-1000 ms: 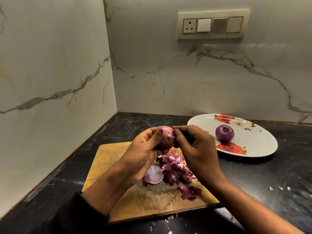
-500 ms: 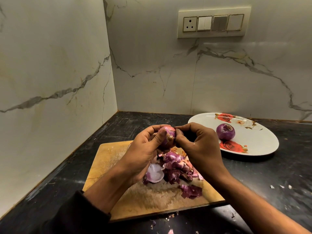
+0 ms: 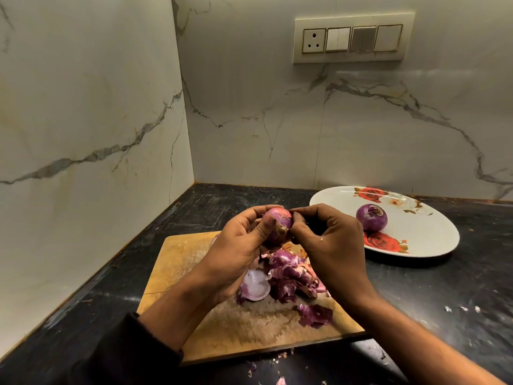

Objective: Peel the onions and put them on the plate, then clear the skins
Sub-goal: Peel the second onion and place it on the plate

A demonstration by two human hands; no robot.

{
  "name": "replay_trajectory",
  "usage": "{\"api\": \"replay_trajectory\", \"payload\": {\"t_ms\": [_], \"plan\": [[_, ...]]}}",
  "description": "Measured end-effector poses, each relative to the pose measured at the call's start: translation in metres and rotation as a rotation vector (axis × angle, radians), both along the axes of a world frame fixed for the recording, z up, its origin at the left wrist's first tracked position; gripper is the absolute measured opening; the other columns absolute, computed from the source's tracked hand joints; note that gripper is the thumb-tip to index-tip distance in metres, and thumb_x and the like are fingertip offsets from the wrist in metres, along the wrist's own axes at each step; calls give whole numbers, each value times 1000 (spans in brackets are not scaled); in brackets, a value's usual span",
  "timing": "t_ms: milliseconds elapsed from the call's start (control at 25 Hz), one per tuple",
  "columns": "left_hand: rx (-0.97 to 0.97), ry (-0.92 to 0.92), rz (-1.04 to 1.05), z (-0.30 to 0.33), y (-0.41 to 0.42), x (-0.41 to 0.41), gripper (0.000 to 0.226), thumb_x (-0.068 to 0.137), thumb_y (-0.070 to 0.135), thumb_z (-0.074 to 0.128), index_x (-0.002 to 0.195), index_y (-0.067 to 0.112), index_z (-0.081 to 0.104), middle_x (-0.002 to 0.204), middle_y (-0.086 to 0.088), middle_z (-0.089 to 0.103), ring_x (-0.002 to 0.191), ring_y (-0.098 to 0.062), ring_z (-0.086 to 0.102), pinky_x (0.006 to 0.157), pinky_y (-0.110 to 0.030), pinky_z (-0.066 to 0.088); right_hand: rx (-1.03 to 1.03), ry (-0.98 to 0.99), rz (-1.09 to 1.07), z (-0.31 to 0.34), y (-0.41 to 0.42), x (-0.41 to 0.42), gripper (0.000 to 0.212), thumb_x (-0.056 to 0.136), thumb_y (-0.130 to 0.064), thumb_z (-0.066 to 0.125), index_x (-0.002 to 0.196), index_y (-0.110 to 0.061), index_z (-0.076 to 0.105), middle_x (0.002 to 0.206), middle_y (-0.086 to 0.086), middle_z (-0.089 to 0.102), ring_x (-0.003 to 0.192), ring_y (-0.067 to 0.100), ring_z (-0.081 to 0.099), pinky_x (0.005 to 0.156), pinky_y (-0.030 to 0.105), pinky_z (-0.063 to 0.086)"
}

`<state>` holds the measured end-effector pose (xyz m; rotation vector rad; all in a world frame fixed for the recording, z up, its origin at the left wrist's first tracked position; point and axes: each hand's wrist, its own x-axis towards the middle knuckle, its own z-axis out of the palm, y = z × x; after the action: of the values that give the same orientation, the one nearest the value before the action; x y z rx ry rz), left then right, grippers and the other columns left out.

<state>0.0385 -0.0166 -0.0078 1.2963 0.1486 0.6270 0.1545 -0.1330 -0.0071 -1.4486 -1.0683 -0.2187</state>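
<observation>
Held above the skins [image 3: 288, 276] on the board [image 3: 177, 262] — onion [image 3: 276, 222] is cupped in left hand [image 3: 238, 245]'s grip; right hand [image 3: 330, 243] pinches its skin — fingers curled.

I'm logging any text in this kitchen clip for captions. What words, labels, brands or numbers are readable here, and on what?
None: no readable text anywhere in the head view.
The switch panel on the wall has a socket and switches but no visible lettering.
The plate carries only a red rose pattern, no words.
The cutting board, the onion in the hands and the skins bear no markings.
</observation>
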Motion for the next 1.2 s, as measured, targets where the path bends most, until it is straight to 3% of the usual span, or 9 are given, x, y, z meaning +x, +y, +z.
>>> {"api": "replay_trajectory", "payload": {"t_ms": [280, 560, 840, 960, 1200], "plan": [[31, 1, 15, 2, -1, -1, 38, 81, 30, 65, 118, 20, 65, 113, -3, 73, 109, -23, 69, 80, -27, 58, 23, 144, 60, 0, 0, 4, 9, 91, -11, 69, 94, -18, 75, 79, -5, 74, 71, 10, 72, 66, 26, 60], [4, 7, 34, 2, 1, -1, 36, 86, 24, 61, 121, 18, 67, 113, -3, 72, 104, -24, 71, 79, -28, 58, -25, 260, 275, 4, 0, 7, 18, 88, -27, 66, 103, -21, 75, 91, -6, 76, 86, 13, 74, 68, 26, 61], [19, 20, 43, 1, 0, 0, 36, 86, 26, 62, 121, 18, 67, 113, -3, 73, 108, -26, 69, 79, -28, 58, -58, 108, 142, 4, -1, 6, 14, 91, -14, 70, 92, -28, 71, 78, -8, 74, 74, 6, 72, 66, 23, 60], [27, 26, 53, 0, 0, 0, 36, 86, 27, 62, 120, 19, 68, 114, -3, 72, 109, -26, 69, 80, -29, 58, -55, 28, 63, 0, -1, 5, 9, 91, -14, 70, 95, -22, 73, 79, -9, 73, 73, 7, 71, 67, 25, 61], [2, 23, 56, 2, 3, 0, 34, 87, 25, 60, 120, 19, 68, 112, -5, 73, 104, -26, 71, 78, -29, 59, -19, 148, 129, -1, 2, 8, 10, 93, -13, 66, 101, -13, 72, 84, -1, 73, 77, 11, 71, 71, 30, 62]]}}
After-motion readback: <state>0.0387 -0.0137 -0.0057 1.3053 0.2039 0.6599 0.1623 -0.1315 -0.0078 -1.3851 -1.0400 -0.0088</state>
